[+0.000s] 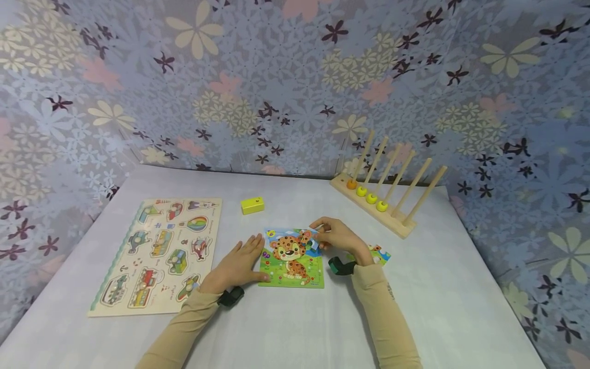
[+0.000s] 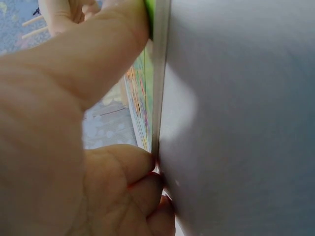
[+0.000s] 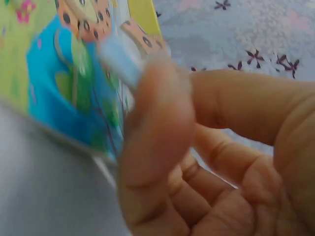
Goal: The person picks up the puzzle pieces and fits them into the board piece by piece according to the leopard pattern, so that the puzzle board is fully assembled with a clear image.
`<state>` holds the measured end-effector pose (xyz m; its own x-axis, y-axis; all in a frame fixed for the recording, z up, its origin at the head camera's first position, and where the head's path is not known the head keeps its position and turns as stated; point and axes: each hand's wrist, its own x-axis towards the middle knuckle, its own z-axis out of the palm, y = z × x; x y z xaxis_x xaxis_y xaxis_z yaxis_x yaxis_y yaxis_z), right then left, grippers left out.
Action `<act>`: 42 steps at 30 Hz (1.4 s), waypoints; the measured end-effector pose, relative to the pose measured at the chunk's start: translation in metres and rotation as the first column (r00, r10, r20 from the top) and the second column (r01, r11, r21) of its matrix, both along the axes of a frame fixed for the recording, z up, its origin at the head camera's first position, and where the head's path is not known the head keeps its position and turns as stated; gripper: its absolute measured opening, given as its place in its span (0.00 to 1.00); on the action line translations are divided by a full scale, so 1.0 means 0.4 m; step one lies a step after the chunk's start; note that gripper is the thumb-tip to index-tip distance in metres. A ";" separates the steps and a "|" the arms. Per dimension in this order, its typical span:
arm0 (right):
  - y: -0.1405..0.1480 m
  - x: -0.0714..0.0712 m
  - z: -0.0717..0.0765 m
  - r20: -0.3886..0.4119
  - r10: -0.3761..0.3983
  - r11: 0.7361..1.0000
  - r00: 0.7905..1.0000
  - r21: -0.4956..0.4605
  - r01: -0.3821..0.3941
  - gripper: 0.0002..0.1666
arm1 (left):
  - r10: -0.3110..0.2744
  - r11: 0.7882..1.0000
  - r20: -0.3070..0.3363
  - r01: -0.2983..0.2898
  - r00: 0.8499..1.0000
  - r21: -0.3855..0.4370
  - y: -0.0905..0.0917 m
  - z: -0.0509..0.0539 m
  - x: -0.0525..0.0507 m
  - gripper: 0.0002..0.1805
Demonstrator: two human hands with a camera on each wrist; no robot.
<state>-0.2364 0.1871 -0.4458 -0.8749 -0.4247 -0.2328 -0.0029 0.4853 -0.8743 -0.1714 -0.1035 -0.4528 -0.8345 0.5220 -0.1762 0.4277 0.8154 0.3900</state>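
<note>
A jigsaw puzzle (image 1: pixel 288 277) with a spotted leopard cub on green grass lies flat on the white table. My left hand (image 1: pixel 237 264) rests at its left side, fingers extended along the edge and the thumb on the lower left corner. At the upper right of the picture, my right hand (image 1: pixel 340 237) pinches a puzzle piece (image 3: pixel 120 63) between thumb and index finger. That piece is tilted over the blue part of the picture, and the fingertips hide much of it. More puzzle pieces (image 1: pixel 381 255) lie beside the right wrist, partly covered by it.
A wooden peg board with vehicle and toy pictures (image 1: pixel 156 256) lies on the left. A yellow block (image 1: pixel 252 205) sits behind the puzzle. At the back right stands a wooden rack (image 1: pixel 375 207) with upright rods and several orange and yellow beads. A flowered cloth hangs behind the table.
</note>
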 end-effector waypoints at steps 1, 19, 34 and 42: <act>-0.009 0.000 0.000 -0.017 0.000 1.000 1.000 0.009 0.000 0.16 | 0.001 1.000 0.000 -0.001 1.000 -0.001 0.000 0.000 -0.001 0.53; -0.187 -0.005 0.021 -0.239 -0.045 0.991 0.970 0.111 0.073 0.08 | -0.004 1.000 0.005 0.004 1.000 -0.001 0.010 0.000 -0.006 0.54; -0.253 0.006 -0.019 -0.328 0.011 0.977 0.945 0.204 0.060 0.13 | 0.012 1.000 0.007 -0.012 1.000 0.003 0.000 -0.001 -0.004 0.53; -0.261 0.015 -0.030 -0.356 0.000 0.953 0.934 0.284 0.108 0.15 | 0.013 1.000 0.003 -0.013 1.000 0.004 0.002 0.000 -0.004 0.53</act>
